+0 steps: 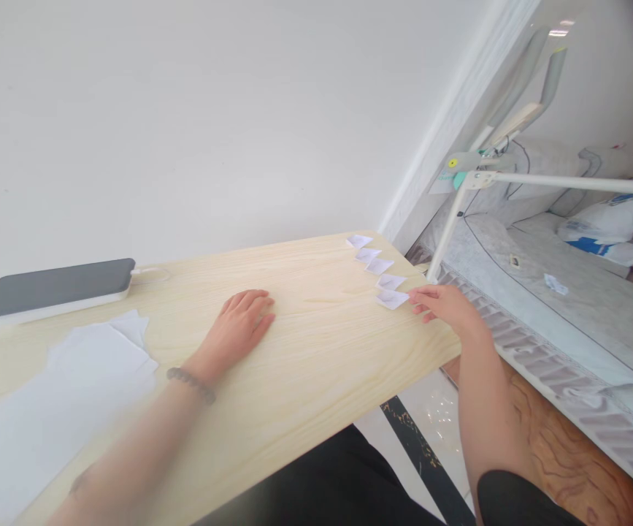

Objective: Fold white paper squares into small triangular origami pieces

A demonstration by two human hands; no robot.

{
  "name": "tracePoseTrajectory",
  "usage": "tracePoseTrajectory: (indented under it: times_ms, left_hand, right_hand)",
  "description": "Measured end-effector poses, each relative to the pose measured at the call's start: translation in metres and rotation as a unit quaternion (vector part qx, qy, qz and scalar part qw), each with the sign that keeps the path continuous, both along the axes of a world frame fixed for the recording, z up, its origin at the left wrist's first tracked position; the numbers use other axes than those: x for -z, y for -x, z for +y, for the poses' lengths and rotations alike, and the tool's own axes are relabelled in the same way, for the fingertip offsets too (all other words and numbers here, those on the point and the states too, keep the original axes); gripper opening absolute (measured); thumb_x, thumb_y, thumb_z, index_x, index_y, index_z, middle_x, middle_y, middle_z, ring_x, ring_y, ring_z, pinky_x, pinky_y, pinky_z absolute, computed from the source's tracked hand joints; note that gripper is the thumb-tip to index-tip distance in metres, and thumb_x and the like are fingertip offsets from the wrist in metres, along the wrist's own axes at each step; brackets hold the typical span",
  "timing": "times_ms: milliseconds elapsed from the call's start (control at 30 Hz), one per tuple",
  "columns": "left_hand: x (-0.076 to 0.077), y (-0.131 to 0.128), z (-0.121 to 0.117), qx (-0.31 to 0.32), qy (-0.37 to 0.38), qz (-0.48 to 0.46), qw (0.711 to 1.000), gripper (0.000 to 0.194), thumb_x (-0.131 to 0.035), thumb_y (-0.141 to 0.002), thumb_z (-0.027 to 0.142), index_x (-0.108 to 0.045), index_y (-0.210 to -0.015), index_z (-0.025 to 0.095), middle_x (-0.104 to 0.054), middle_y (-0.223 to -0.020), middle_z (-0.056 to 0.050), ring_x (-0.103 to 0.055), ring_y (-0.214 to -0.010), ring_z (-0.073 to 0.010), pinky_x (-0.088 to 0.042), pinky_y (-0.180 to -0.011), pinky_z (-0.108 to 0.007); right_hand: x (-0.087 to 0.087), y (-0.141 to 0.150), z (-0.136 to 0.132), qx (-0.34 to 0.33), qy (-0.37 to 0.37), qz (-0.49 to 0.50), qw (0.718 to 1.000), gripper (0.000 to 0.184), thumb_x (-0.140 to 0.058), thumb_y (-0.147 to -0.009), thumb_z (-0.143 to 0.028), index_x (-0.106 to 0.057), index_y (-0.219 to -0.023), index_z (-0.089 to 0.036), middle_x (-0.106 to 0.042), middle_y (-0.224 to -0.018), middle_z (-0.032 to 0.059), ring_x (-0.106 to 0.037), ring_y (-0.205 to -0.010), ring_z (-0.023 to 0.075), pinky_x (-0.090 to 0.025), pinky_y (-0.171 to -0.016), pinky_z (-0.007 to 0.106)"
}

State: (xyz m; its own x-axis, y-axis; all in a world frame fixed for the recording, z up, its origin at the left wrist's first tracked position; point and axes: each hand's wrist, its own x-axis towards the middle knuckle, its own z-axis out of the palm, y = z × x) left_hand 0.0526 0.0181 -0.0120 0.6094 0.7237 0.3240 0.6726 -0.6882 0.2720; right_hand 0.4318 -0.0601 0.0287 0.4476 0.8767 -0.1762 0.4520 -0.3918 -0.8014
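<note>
Several small folded white paper boats stand in a slanting row at the right end of the light wooden table (316, 351). The nearest paper boat (392, 299) has its right tip between the thumb and fingers of my right hand (441, 303), which is closed on it at the table's right edge. Farther back in the row are another paper boat (379, 266) and, at the far end, one more paper boat (358, 241). My left hand (241, 325) lies palm down on the middle of the tabletop, fingers stretched out, holding nothing. A beaded bracelet (191, 384) circles that wrist.
Loose white paper sheets (64, 398) lie at the left, near my left forearm. Behind them rests a dark-topped flat device (58, 286) with a white cable. A white metal frame (458, 219) and a grey sofa (557, 270) with a seated person are at the right.
</note>
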Motion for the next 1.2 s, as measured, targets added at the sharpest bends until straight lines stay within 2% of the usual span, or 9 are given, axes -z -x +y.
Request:
tracePoseTrajectory:
  times_ms: [100, 167, 233, 500, 767, 833, 933, 1067, 1200]
  left_hand:
    - [0.001, 0.001, 0.001, 0.001, 0.001, -0.004, 1.0, 0.031, -0.036, -0.085, 0.035, -0.052, -0.108, 0.021, -0.05, -0.117, -0.008, -0.043, -0.11, -0.0245, -0.034, -0.093, -0.043]
    - [0.001, 0.001, 0.001, 0.001, 0.002, -0.006, 1.0, 0.031, -0.036, -0.085, 0.035, -0.052, -0.107, 0.021, -0.051, -0.117, -0.008, -0.043, -0.11, -0.0247, -0.034, -0.093, -0.043]
    - [0.0, 0.001, 0.001, 0.0, 0.002, -0.005, 1.0, 0.031, -0.037, -0.085, 0.035, -0.052, -0.107, 0.021, -0.051, -0.117, -0.008, -0.044, -0.11, -0.025, -0.035, -0.093, -0.043]
    - [0.0, 0.001, 0.0, -0.001, 0.001, 0.003, 1.0, 0.031, -0.036, -0.085, 0.035, -0.052, -0.109, 0.021, -0.051, -0.117, -0.008, -0.043, -0.11, -0.0251, -0.035, -0.093, -0.043]
    - [0.004, 0.001, -0.001, 0.0, 0.001, 0.01, 1.0, 0.034, -0.034, -0.086, 0.035, -0.05, -0.112, 0.021, -0.049, -0.12, -0.008, -0.041, -0.113, -0.0242, -0.033, -0.096, -0.043]
    - [0.006, 0.002, -0.006, -0.026, 0.004, 0.025, 0.999, 0.037, -0.034, -0.086, 0.037, -0.048, -0.116, 0.02, -0.045, -0.125, -0.009, -0.038, -0.117, -0.0252, -0.031, -0.097, -0.044]
    - [0.01, 0.008, -0.015, -0.105, -0.007, 0.049, 0.993, 0.049, -0.034, -0.085, 0.044, -0.038, -0.127, 0.019, -0.034, -0.135, -0.011, -0.025, -0.125, -0.0319, -0.022, -0.099, -0.052]
    - [0.008, 0.026, -0.02, -0.148, 0.029, 0.095, 0.984, 0.055, -0.03, -0.084, 0.052, -0.028, -0.133, 0.028, -0.027, -0.14, -0.006, -0.02, -0.127, -0.035, -0.015, -0.097, -0.06]
    - [0.003, 0.04, -0.02, -0.16, 0.043, 0.12, 0.979, 0.053, -0.029, -0.084, 0.053, -0.03, -0.132, 0.031, -0.027, -0.14, -0.004, -0.019, -0.128, -0.0343, -0.01, -0.098, -0.061]
  right_hand:
    - [0.001, -0.005, -0.002, 0.016, 0.004, -0.068, 0.998, 0.031, -0.062, -0.066, -0.034, -0.064, -0.088, -0.013, -0.064, -0.072, 0.0081, -0.057, -0.047, 0.0113, -0.046, -0.037, 0.021]
    - [-0.001, -0.001, -0.002, 0.015, 0.001, -0.135, 0.991, 0.037, -0.06, -0.067, -0.038, -0.063, -0.096, -0.014, -0.06, -0.058, 0.0028, -0.046, -0.034, 0.0072, -0.041, -0.033, 0.02]
    - [-0.004, 0.006, -0.001, 0.008, -0.008, -0.169, 0.985, 0.038, -0.059, -0.068, -0.04, -0.063, -0.096, -0.015, -0.057, -0.053, -0.0001, -0.041, -0.029, 0.0056, -0.038, -0.031, 0.02]
    - [-0.005, 0.042, 0.007, -0.037, -0.076, -0.124, 0.989, 0.031, -0.059, -0.068, -0.04, -0.063, -0.087, -0.015, -0.062, -0.064, 0.0038, -0.056, -0.045, 0.0109, -0.038, -0.029, 0.016]
    - [0.001, 0.118, 0.03, -0.193, -0.119, -0.052, 0.973, 0.023, -0.05, -0.076, -0.036, -0.06, -0.086, -0.017, -0.062, -0.072, 0.003, -0.061, -0.055, 0.0124, -0.039, -0.031, 0.016]
    - [0.007, 0.14, 0.038, -0.252, -0.133, -0.066, 0.956, 0.023, -0.046, -0.08, -0.034, -0.06, -0.089, -0.019, -0.062, -0.073, 0.0022, -0.06, -0.056, 0.0113, -0.042, -0.038, 0.018]
    - [0.022, 0.173, 0.052, -0.315, -0.201, -0.147, 0.916, 0.019, -0.047, -0.081, -0.028, -0.06, -0.09, -0.02, -0.063, -0.083, 0.0027, -0.059, -0.068, 0.0119, -0.048, -0.066, 0.026]
    - [0.043, 0.213, 0.072, -0.345, -0.255, -0.251, 0.868, 0.026, -0.047, -0.081, -0.028, -0.058, -0.102, -0.018, -0.058, -0.102, 0.007, -0.05, -0.098, 0.0196, -0.039, -0.088, 0.035]
    - [0.05, 0.239, 0.088, -0.362, -0.241, -0.315, 0.844, 0.038, -0.043, -0.082, -0.039, -0.053, -0.114, -0.019, -0.049, -0.12, 0.0105, -0.04, -0.11, 0.0248, -0.031, -0.093, 0.041]
